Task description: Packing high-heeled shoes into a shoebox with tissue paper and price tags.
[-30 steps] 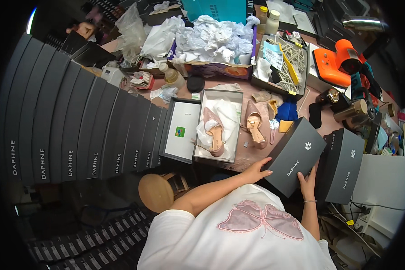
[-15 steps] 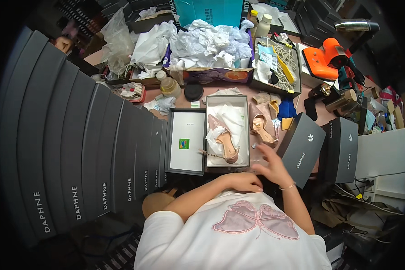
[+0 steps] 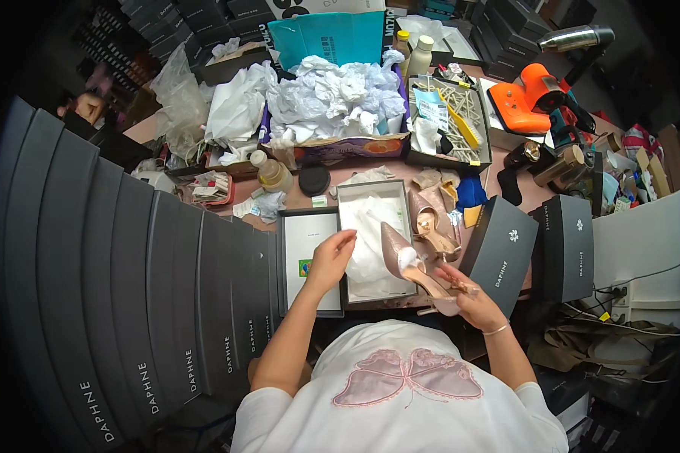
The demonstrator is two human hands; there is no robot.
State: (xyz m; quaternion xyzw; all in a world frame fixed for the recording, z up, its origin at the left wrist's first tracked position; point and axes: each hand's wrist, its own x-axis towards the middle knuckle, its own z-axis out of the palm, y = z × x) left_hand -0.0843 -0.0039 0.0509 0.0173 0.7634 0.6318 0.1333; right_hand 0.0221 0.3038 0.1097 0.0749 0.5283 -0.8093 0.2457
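My right hand (image 3: 472,300) grips a pink pointed-toe high-heeled shoe (image 3: 393,251) around its heel end, the toe pointing up and to the left over the box. White stuffing shows inside that shoe. A matching shoe (image 3: 425,209) lies on the table just right of the box. In front of me is the open grey shoe box (image 3: 342,195), lined with white tissue paper (image 3: 370,226). My left hand (image 3: 332,260) hovers at the box's left side with nothing in it, fingers loosely extended. Under it lies the box lid (image 3: 295,249), white inside with a green sticker.
Stacked dark shoe boxes (image 3: 136,279) rise on the left. Behind are a carton of crumpled paper (image 3: 340,143), a tray of sticks with a yellow brush (image 3: 465,124), and bottles (image 3: 274,175). More dark boxes (image 3: 502,249) lean on the right, near an orange device (image 3: 517,108).
The shoe that lay in the box is now lifted out in my right hand. My left hand has moved from near my body up to the box's left side. The view has shifted slightly.
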